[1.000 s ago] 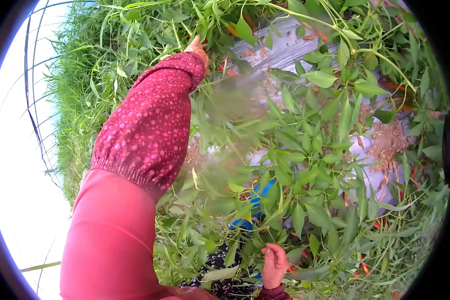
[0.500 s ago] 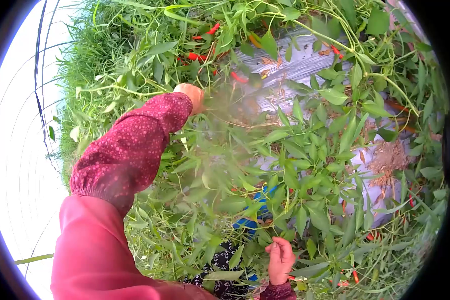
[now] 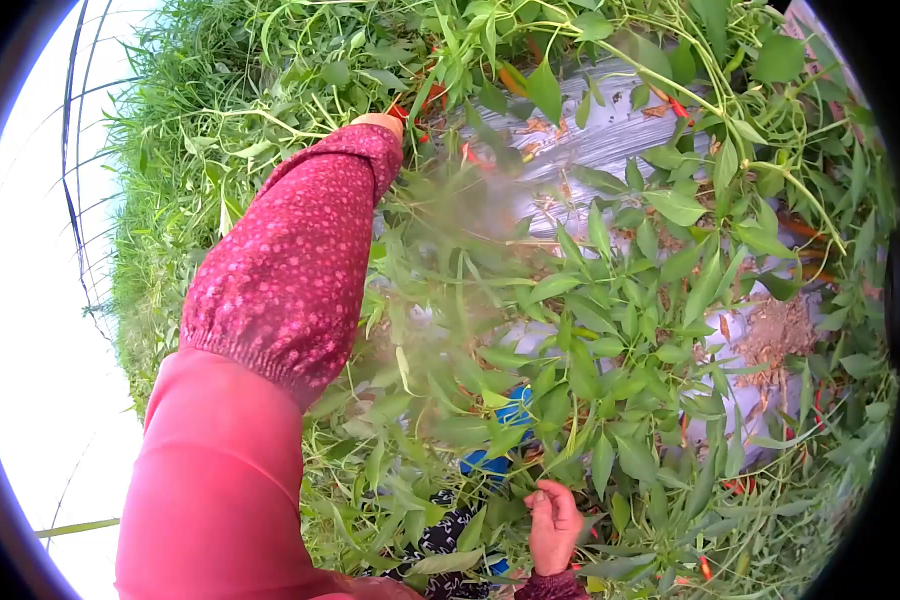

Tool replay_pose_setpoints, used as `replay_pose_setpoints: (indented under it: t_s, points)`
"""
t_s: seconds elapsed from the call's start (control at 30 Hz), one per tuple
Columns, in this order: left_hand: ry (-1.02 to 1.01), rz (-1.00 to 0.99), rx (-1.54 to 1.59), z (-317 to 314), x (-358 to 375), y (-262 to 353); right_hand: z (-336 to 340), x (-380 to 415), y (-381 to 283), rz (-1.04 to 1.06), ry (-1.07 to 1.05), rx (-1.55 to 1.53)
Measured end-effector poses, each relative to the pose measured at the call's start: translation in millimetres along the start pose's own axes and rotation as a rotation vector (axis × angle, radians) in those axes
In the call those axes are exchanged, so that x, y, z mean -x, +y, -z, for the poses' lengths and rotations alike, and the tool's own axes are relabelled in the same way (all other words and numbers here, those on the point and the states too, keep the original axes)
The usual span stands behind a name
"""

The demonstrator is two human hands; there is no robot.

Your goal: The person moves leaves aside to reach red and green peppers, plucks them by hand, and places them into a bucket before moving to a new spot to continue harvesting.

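Left hand (image 3: 382,124) out left of the silvery sheet (image 3: 610,125), close by red peppers (image 3: 436,95) in the leaves; fingers hidden (sleeve and foliage in the way), grasp cannot be told. Right hand (image 3: 554,528) well below the sheet, among green leaves, fingers curled towards the thumb; whether it pinches a stem is unclear. One more red pepper (image 3: 678,107) lies at the sheet's right part. Blue footwear (image 3: 485,465) and patterned trousers (image 3: 445,535) show below the sheet, partly behind leaves, just left of the right hand.
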State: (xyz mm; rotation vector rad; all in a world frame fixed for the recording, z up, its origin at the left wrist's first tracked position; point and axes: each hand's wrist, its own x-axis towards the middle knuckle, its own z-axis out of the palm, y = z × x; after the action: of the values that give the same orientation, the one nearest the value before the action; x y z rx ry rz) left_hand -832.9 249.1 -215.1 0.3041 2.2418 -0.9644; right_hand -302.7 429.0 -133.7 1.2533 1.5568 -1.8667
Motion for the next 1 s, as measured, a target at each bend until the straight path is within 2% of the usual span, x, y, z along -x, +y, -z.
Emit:
replay_pose_setpoints:
  t_s: [0.03, 0.1, 0.13, 0.17, 0.23, 0.27, 0.4, 0.47, 0.53, 0.6, 0.67, 0.7, 0.77, 0.8, 0.83, 1.0]
  points:
    - [-0.038, -0.002, -0.089, 2, -2, 7, -2, 0, 0, 0.006, 0.003, -0.015]
    - [0.085, -0.002, -0.297, 2, -3, 22, -2, -2, 1, 0.013, 0.005, -0.021]
    - [0.15, -0.202, -0.427, -13, -24, 18, -2, -2, 1, 0.005, -0.011, -0.024]
    - [0.123, -0.389, -0.522, -3, -17, 17, -5, -4, 2, 0.0, -0.032, -0.033]
    - [-0.153, -0.274, -0.348, 1, -14, 19, -7, -7, 9, 0.009, -0.045, -0.037]
    - [-0.229, -0.231, -0.409, -10, -12, 13, -7, -8, 12, 0.018, -0.05, -0.039]
    - [-0.376, -0.36, -0.671, -97, -52, -36, -7, -11, 15, 0.024, -0.061, -0.082]
    - [-0.428, -0.401, -0.757, -92, -36, -36, -6, -10, 18, 0.019, -0.06, -0.091]
    - [-0.31, -0.39, -0.449, -40, 31, -16, -5, -7, 14, 0.023, -0.062, -0.101]
    - [-0.319, -0.304, -0.43, -23, 64, -2, -4, -4, 14, 0.029, -0.069, -0.11]
    - [-0.305, -0.112, -0.301, -21, 74, 2, -3, -1, 18, 0.02, -0.079, -0.135]
    - [-0.299, -0.105, -0.304, -23, 76, 2, -2, 1, 20, 0.027, -0.082, -0.14]
    - [-0.231, 0.032, -0.076, -28, 86, 5, -2, 5, 25, 0.011, -0.098, -0.161]
    - [-0.207, 0.111, -0.174, -36, 90, 10, -1, 8, 26, 0.012, -0.099, -0.164]
    - [-0.155, 0.162, -0.089, -45, 98, 11, 0, 10, 26, 0.02, -0.104, -0.169]
    - [-0.092, 0.107, -0.077, -47, 136, 16, 3, 21, 29, 0.035, -0.108, -0.147]
